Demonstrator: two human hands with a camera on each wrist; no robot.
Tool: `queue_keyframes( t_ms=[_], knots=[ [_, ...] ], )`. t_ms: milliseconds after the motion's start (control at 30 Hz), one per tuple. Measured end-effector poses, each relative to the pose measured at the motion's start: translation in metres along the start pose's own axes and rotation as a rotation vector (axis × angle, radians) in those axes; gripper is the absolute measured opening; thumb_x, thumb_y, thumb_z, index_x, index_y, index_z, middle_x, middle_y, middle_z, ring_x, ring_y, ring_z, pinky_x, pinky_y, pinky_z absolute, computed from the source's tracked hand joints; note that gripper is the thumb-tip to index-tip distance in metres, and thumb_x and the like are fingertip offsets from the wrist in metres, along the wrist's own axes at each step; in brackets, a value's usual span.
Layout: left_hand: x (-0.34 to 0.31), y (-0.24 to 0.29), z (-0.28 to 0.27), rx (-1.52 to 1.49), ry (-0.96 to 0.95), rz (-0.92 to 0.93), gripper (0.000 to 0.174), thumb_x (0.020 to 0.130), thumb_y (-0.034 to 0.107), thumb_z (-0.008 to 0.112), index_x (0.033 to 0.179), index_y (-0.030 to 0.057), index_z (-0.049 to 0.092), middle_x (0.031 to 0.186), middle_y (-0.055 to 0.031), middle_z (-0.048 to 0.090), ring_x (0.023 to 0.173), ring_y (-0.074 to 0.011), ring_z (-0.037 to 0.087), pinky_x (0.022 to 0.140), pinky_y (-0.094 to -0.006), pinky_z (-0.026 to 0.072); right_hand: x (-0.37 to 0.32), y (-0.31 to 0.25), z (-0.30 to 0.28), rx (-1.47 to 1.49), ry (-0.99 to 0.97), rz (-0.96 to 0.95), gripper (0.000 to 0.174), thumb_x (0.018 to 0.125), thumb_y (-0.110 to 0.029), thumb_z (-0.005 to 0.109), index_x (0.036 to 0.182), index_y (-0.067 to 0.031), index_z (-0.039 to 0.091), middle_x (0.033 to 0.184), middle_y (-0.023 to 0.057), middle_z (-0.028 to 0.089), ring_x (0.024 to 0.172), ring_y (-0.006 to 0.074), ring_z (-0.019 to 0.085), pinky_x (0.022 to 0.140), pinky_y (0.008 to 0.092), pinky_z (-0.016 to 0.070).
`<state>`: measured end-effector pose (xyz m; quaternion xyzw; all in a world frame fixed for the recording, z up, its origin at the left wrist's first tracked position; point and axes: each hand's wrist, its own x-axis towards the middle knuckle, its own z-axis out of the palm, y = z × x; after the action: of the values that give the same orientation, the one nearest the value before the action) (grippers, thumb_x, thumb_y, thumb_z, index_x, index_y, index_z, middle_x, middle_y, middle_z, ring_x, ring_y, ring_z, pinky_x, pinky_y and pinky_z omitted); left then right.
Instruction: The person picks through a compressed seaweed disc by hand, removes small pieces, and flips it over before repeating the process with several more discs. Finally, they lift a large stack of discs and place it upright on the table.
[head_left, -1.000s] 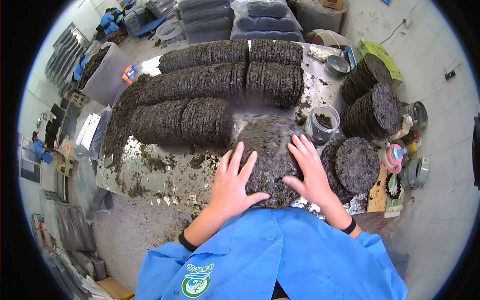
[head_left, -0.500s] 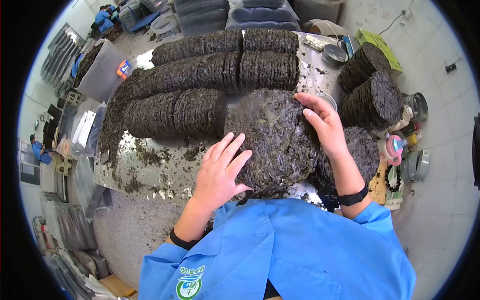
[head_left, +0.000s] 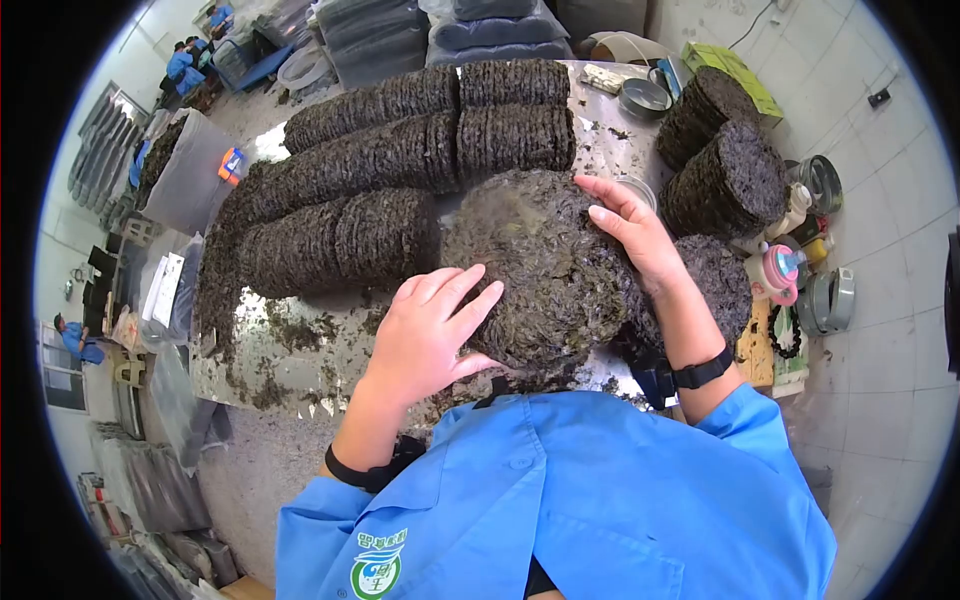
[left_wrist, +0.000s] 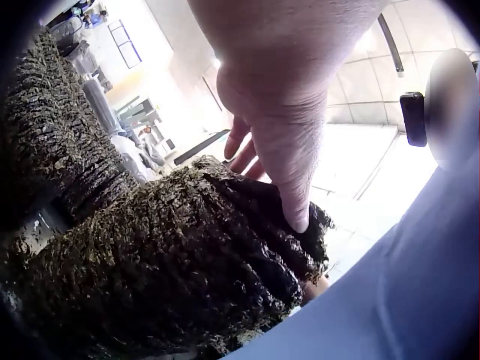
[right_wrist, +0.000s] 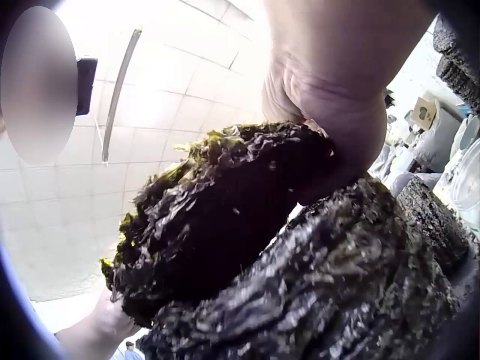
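Observation:
A round, dark cake of dried seaweed (head_left: 545, 275) is before the person's chest, over the table's near side. My left hand (head_left: 425, 330) rests along its left edge, fingers extended, thumb toward the near rim. In the left wrist view the thumb (left_wrist: 296, 202) presses against the seaweed's ragged edge. At the far right edge, my right hand (head_left: 635, 235) grips the cake. The right wrist view shows this upper cake (right_wrist: 214, 214) tilted up from a seaweed stack (right_wrist: 322, 281), a dark gap between them; the right fingertips are hidden.
Long rows of seaweed cakes (head_left: 340, 170) lie across the metal table (head_left: 300, 375). More stacks (head_left: 735, 175) stand at right, with a pink-lidded bottle (head_left: 778, 272) and metal rings (head_left: 828, 300) beside them. Loose flakes litter the left part. A plastic jar (head_left: 640, 190) is mostly hidden behind the right hand.
Both hands have gone from spread on top of the cake to its edges, the right hand to the far right rim. The cake shows larger and tilted. The view has shifted slightly.

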<state>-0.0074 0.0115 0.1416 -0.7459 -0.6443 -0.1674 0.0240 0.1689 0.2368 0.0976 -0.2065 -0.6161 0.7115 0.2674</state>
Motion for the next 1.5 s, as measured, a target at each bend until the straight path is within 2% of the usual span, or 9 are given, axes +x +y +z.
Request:
queue_keyframes(
  t_ms=[267, 433, 533, 600, 800, 1067, 1133, 1200, 1500],
  knots=[
    [0.014, -0.006, 0.017, 0.195, 0.245, 0.068, 0.060, 0.057, 0.009, 0.068, 0.116, 0.0085, 0.060, 0.120, -0.0098, 0.056, 0.099, -0.0256, 0.053, 0.081, -0.0381, 0.0440, -0.003, 0.000, 0.005, 0.319, 0.014, -0.088, 0.054, 0.098, -0.043, 0.033, 0.132, -0.0029, 0.045, 0.135, 0.0098, 0.046, 0.125, 0.0203, 0.040, 0.108, 0.0332, 0.0256],
    [0.028, -0.010, 0.015, -0.187, 0.626, -0.148, 0.045, 0.068, 0.002, 0.062, 0.113, 0.0071, 0.062, 0.116, -0.0110, 0.062, 0.098, -0.0226, 0.058, 0.082, -0.0326, 0.0447, -0.021, -0.005, 0.023, 0.091, 0.259, -0.129, 0.060, 0.098, -0.047, 0.027, 0.134, -0.0007, 0.041, 0.140, 0.0106, 0.040, 0.132, 0.0216, 0.034, 0.111, 0.0347, 0.0206],
    [0.022, -0.008, 0.020, -0.947, 0.867, -0.642, 0.024, 0.088, 0.004, 0.057, 0.112, 0.0032, 0.060, 0.110, -0.0078, 0.062, 0.099, -0.0150, 0.058, 0.090, -0.0323, 0.0456, -0.015, 0.016, 0.019, -0.063, 0.250, -0.234, 0.044, 0.094, -0.023, 0.048, 0.132, -0.0011, 0.043, 0.135, 0.0096, 0.046, 0.127, 0.0196, 0.041, 0.108, 0.0328, 0.0259],
    [0.021, -0.017, 0.015, -1.384, 1.139, -0.634, 0.029, 0.091, 0.012, 0.057, 0.118, 0.0009, 0.053, 0.112, -0.0088, 0.059, 0.100, -0.0165, 0.057, 0.089, -0.0328, 0.0470, -0.014, 0.025, 0.016, -0.357, 0.311, -0.319, 0.041, 0.084, -0.006, 0.060, 0.124, -0.0064, 0.053, 0.130, 0.0083, 0.052, 0.119, 0.0202, 0.049, 0.098, 0.0320, 0.0385],
    [0.010, -0.019, -0.014, -1.463, 1.274, -0.591, 0.040, 0.092, 0.018, 0.057, 0.125, 0.0014, 0.043, 0.122, -0.0113, 0.053, 0.105, -0.0221, 0.056, 0.091, -0.0410, 0.0483, -0.020, 0.018, 0.021, -0.864, 0.246, -0.415, 0.040, 0.077, -0.006, 0.066, 0.116, -0.0070, 0.058, 0.122, 0.0114, 0.057, 0.114, 0.0288, 0.052, 0.098, 0.0360, 0.0398],
    [0.005, 0.013, 0.010, -2.026, 0.774, -0.783, 0.037, 0.091, 0.019, 0.056, 0.125, 0.0081, 0.046, 0.123, -0.0090, 0.055, 0.113, -0.0266, 0.053, 0.097, -0.0488, 0.0424, -0.025, 0.007, 0.026, -0.828, 0.299, -0.485, 0.031, 0.083, -0.009, 0.061, 0.114, -0.0043, 0.059, 0.118, 0.0105, 0.059, 0.111, 0.0247, 0.054, 0.095, 0.0345, 0.0409],
    [0.002, 0.018, 0.023, -2.052, 0.733, -0.774, 0.038, 0.090, 0.018, 0.058, 0.125, 0.0080, 0.047, 0.124, -0.0082, 0.055, 0.114, -0.0261, 0.052, 0.098, -0.0487, 0.0416, -0.029, 0.001, 0.026, -0.275, 0.348, -0.252, 0.028, 0.090, -0.013, 0.055, 0.116, -0.0024, 0.058, 0.114, 0.0077, 0.060, 0.109, 0.0172, 0.053, 0.093, 0.0308, 0.0408],
    [-0.001, 0.020, 0.030, -2.017, 0.620, -0.814, 0.039, 0.089, 0.015, 0.060, 0.125, 0.0076, 0.047, 0.122, -0.0066, 0.055, 0.112, -0.0228, 0.052, 0.096, -0.0452, 0.0432, -0.036, -0.016, 0.024, -0.148, 0.284, -0.226, 0.031, 0.093, -0.016, 0.052, 0.119, -0.0005, 0.056, 0.114, 0.0056, 0.058, 0.108, 0.0131, 0.050, 0.094, 0.0283, 0.0386],
    [0.001, 0.023, 0.030, -1.950, 0.518, -0.802, 0.039, 0.089, 0.013, 0.059, 0.125, 0.0057, 0.046, 0.122, -0.0075, 0.055, 0.112, -0.0220, 0.052, 0.096, -0.0417, 0.0436, -0.039, -0.003, 0.026, -0.022, 0.303, -0.156, 0.037, 0.078, -0.010, 0.073, 0.109, 0.0026, 0.059, 0.102, 0.0027, 0.061, 0.095, 0.0107, 0.053, 0.088, 0.0263, 0.0430]
  ],
)
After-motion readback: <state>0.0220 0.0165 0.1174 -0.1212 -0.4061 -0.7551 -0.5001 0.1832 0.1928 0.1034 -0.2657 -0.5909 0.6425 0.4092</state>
